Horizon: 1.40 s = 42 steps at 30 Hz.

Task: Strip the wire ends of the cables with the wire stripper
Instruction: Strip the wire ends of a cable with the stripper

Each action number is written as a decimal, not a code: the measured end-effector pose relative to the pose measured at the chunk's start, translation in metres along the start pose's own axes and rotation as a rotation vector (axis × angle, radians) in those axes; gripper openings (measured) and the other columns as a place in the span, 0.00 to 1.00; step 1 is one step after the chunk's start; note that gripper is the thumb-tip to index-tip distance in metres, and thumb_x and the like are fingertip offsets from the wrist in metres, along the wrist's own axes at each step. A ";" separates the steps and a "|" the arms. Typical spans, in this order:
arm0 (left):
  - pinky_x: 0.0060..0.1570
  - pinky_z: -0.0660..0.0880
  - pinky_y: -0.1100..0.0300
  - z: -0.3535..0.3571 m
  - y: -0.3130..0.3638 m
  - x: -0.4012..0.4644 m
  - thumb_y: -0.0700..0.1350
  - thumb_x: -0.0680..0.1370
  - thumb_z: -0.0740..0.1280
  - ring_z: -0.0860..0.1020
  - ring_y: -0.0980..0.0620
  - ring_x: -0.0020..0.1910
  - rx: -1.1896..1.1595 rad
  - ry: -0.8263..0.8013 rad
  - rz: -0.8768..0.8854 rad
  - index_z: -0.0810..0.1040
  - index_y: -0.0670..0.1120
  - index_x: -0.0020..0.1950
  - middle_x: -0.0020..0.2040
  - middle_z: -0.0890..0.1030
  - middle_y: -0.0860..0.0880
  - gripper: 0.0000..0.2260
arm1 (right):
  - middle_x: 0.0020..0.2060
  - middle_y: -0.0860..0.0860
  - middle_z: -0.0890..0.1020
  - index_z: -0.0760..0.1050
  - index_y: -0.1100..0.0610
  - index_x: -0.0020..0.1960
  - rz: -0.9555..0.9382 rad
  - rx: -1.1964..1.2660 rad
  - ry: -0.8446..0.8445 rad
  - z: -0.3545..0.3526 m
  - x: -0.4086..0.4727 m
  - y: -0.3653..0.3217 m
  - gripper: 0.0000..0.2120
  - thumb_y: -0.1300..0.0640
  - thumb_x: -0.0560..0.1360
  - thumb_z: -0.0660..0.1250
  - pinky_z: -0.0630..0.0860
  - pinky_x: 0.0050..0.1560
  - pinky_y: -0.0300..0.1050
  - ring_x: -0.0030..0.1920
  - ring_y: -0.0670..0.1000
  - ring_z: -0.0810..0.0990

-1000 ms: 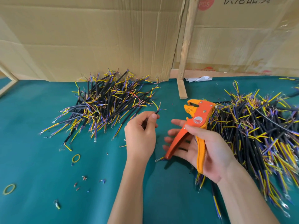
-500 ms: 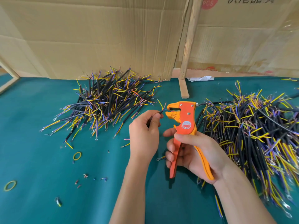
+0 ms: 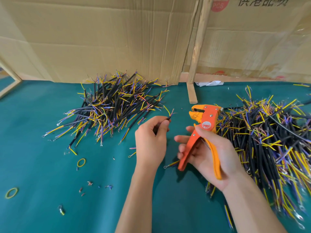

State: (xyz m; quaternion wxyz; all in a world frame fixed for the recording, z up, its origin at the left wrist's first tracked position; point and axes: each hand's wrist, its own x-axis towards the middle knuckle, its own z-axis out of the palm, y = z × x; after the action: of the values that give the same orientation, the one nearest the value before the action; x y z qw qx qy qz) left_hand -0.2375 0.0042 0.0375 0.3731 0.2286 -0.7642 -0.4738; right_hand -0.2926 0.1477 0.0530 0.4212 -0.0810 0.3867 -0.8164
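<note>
The left hand (image 3: pixel 149 140) pinches one black cable (image 3: pixel 168 118) between thumb and forefinger; its yellow and purple wire ends point up and right, toward the wire stripper (image 3: pixel 202 132) but apart from it. The right hand (image 3: pixel 212 155) grips the orange wire stripper by its handles, thumb over the pivot, head up, jaws parted. Both hands are above the green table (image 3: pixel 42 174). One cable pile (image 3: pixel 111 106) lies to the left, a larger cable pile (image 3: pixel 269 140) to the right. Two rubber bands (image 3: pixel 81 162) lie on the table at the left.
</note>
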 end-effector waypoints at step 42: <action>0.48 0.79 0.59 0.003 0.007 -0.003 0.37 0.78 0.69 0.83 0.57 0.43 -0.028 -0.195 -0.094 0.82 0.47 0.58 0.51 0.83 0.51 0.10 | 0.37 0.57 0.77 0.81 0.65 0.58 -0.107 0.084 -0.108 -0.007 0.003 -0.001 0.18 0.61 0.69 0.74 0.78 0.36 0.47 0.34 0.54 0.76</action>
State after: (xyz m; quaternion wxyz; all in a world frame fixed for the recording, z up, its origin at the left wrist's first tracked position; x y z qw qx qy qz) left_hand -0.2378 0.0112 0.0418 0.2776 0.2117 -0.7786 -0.5215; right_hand -0.2979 0.1499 0.0484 0.4002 -0.1278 0.3240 -0.8477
